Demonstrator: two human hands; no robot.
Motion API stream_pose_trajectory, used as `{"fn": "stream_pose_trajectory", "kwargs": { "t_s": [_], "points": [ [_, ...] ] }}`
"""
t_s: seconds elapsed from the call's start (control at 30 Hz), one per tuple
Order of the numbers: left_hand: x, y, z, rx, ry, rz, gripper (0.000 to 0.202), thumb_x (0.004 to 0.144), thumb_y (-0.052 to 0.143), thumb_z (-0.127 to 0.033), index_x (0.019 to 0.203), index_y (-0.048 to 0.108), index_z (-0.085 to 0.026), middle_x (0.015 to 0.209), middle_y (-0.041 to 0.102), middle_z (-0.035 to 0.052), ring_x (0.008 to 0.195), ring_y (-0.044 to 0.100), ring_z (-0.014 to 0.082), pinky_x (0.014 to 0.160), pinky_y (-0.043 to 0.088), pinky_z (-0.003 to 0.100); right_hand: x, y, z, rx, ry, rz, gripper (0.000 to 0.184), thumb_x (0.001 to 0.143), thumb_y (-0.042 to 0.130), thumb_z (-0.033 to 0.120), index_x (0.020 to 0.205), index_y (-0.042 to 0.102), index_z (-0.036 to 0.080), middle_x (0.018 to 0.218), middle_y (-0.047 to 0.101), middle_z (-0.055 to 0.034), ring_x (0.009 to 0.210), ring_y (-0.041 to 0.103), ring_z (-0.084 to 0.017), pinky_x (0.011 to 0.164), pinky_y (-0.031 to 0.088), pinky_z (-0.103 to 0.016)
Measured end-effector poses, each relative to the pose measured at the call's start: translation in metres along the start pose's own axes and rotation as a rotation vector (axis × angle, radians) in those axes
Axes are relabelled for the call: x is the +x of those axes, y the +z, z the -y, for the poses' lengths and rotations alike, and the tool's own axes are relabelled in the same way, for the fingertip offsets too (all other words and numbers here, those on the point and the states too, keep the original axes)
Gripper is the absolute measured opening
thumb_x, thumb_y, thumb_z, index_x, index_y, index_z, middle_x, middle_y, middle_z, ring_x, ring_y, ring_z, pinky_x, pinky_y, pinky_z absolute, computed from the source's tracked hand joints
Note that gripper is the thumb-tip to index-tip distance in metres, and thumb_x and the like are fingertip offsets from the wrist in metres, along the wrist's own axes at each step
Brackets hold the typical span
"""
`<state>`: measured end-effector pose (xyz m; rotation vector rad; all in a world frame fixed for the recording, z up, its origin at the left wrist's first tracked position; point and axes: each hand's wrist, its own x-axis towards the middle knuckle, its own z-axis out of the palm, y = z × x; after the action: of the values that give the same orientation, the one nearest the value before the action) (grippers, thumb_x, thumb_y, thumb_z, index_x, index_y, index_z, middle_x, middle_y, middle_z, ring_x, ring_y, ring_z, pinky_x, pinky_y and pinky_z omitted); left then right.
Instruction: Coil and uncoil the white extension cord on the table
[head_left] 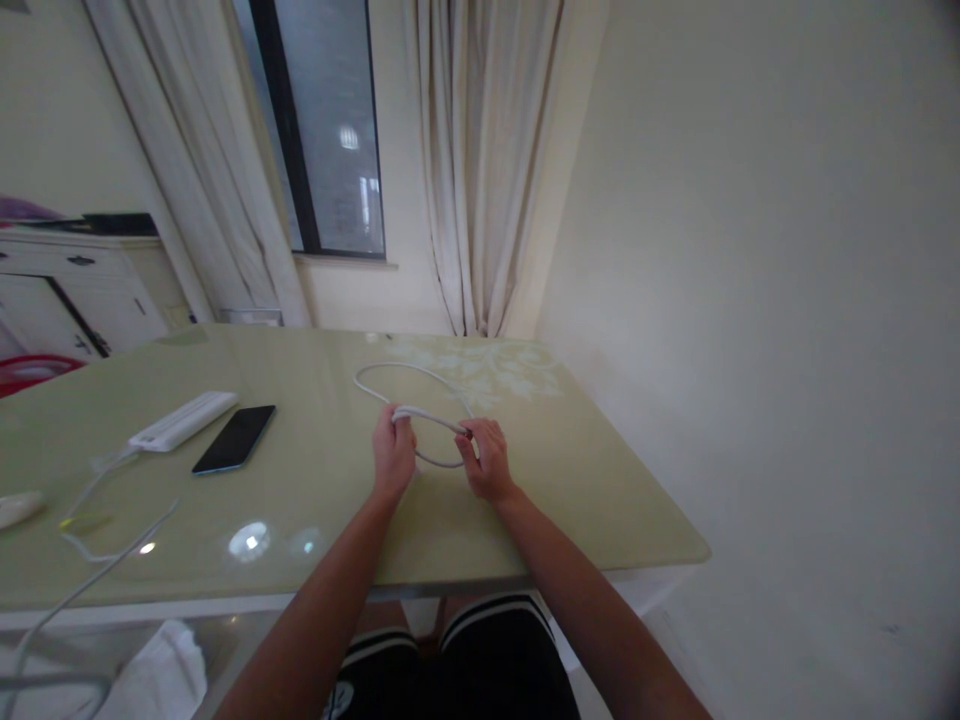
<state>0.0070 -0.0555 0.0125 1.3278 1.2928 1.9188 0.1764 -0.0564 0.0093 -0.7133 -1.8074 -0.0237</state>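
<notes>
A white cable [415,366] runs between my two hands in loose loops, just over the glossy pale green table [315,380]. My left hand [394,452] is closed round several strands on the left side of the coil. On the right side, my right hand [486,460] pinches the cable between thumb and fingers. One larger loop spreads past the hands toward the far side of the table, and a smaller curve hangs between them. The cable's ends cannot be made out.
Left of my hands lie a dark phone [235,440] and a white power strip [184,422] with its cord. Another white cord [112,565] crosses the table's front left edge. A white cloth [161,672] is below that edge. A wall [750,350] stands close on the right.
</notes>
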Motion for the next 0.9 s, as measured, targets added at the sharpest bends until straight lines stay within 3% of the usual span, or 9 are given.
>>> {"fn": "stream_pose_trajectory", "kwargs": {
  "t_s": [0.17,0.3,0.4,0.57,0.67,0.77,0.9],
  "points": [
    [0.007,0.006,-0.001,-0.360,-0.120,-0.098,0.038,0.091,0.063,-0.054,0.079,0.044,-0.023,0.054,0.038,-0.0099,0.041,0.033,0.0068,0.039,0.027,0.018,0.000,0.001,0.002,-0.004,0.116,0.054,0.036,0.102,0.050,0.049,0.108,0.062,0.016,0.087,0.064,-0.0064,0.076,0.055,-0.016,0.078,0.043,-0.030],
    [0.019,0.001,-0.001,-0.585,-0.218,-0.302,0.044,0.085,0.070,-0.054,0.077,0.040,-0.023,0.053,0.034,-0.0118,0.038,0.029,0.0047,0.037,0.024,0.016,0.001,0.003,0.003,0.211,0.341,0.173,0.040,0.098,0.055,0.056,0.106,0.061,0.017,0.070,0.055,0.0020,0.058,0.046,-0.010,0.060,0.039,-0.023],
    [0.023,-0.004,-0.001,-0.669,-0.278,-0.361,0.046,0.086,0.071,-0.052,0.074,0.038,-0.022,0.052,0.032,-0.0119,0.037,0.026,0.0040,0.036,0.022,0.016,0.000,0.006,0.005,0.388,0.406,0.285,0.039,0.097,0.056,0.057,0.101,0.061,0.018,0.066,0.052,0.0039,0.057,0.046,-0.009,0.058,0.039,-0.021],
    [0.020,0.000,-0.001,-0.680,-0.350,-0.294,0.045,0.091,0.066,-0.050,0.073,0.037,-0.022,0.052,0.031,-0.0113,0.037,0.025,0.0037,0.036,0.019,0.015,-0.008,0.010,0.009,0.474,0.369,0.410,0.040,0.091,0.066,0.055,0.108,0.057,0.019,0.073,0.059,0.0026,0.061,0.053,-0.010,0.062,0.043,-0.021],
    [0.015,0.006,0.002,-0.642,-0.420,-0.247,0.040,0.091,0.067,-0.049,0.077,0.040,-0.022,0.054,0.033,-0.0111,0.038,0.028,0.0045,0.037,0.021,0.015,-0.012,0.012,0.011,0.401,0.322,0.410,0.034,0.095,0.060,0.052,0.102,0.057,0.020,0.077,0.062,0.0001,0.065,0.055,-0.011,0.064,0.045,-0.021],
    [0.011,0.011,0.007,-0.645,-0.460,-0.139,0.038,0.086,0.072,-0.045,0.079,0.043,-0.022,0.055,0.036,-0.0111,0.040,0.033,0.0053,0.040,0.028,0.015,-0.014,0.012,0.010,0.262,0.263,0.357,0.029,0.102,0.049,0.047,0.094,0.056,0.020,0.077,0.060,-0.0016,0.068,0.055,-0.012,0.067,0.044,-0.022],
    [0.005,0.015,0.011,-0.536,-0.400,0.050,0.035,0.080,0.076,-0.041,0.077,0.048,-0.020,0.060,0.049,-0.0067,0.053,0.050,0.0080,0.052,0.043,0.018,-0.013,0.010,0.007,0.090,0.164,0.175,0.032,0.106,0.040,0.042,0.088,0.055,0.020,0.081,0.057,-0.0048,0.076,0.054,-0.015,0.072,0.044,-0.026]
  ]
}}
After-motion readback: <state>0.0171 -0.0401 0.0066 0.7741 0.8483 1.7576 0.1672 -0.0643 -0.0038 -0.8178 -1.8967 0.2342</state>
